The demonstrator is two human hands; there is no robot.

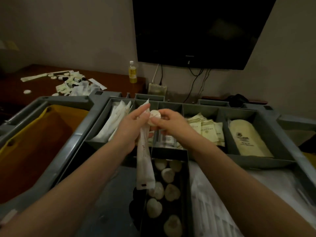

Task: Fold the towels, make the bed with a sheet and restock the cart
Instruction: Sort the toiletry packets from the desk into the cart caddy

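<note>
Head view: a grey plastic compartmented cart [256,160] is holding packets in its tray. A narrow black box [171,153] of round white soaps is lying at its front. The left hand [131,124] is gripping a long white sealed sachet [145,165], its fingers curled round it. The right hand [171,122] is pinching a small round white wrapped soap [154,117] above the middle compartments.

You hold one long white packet [145,161] and one round soap [154,115]. One black box [188,194] carries about seven wrapped soaps [168,175]. Behind: one yellow bottle [132,72], one television [196,31].
</note>
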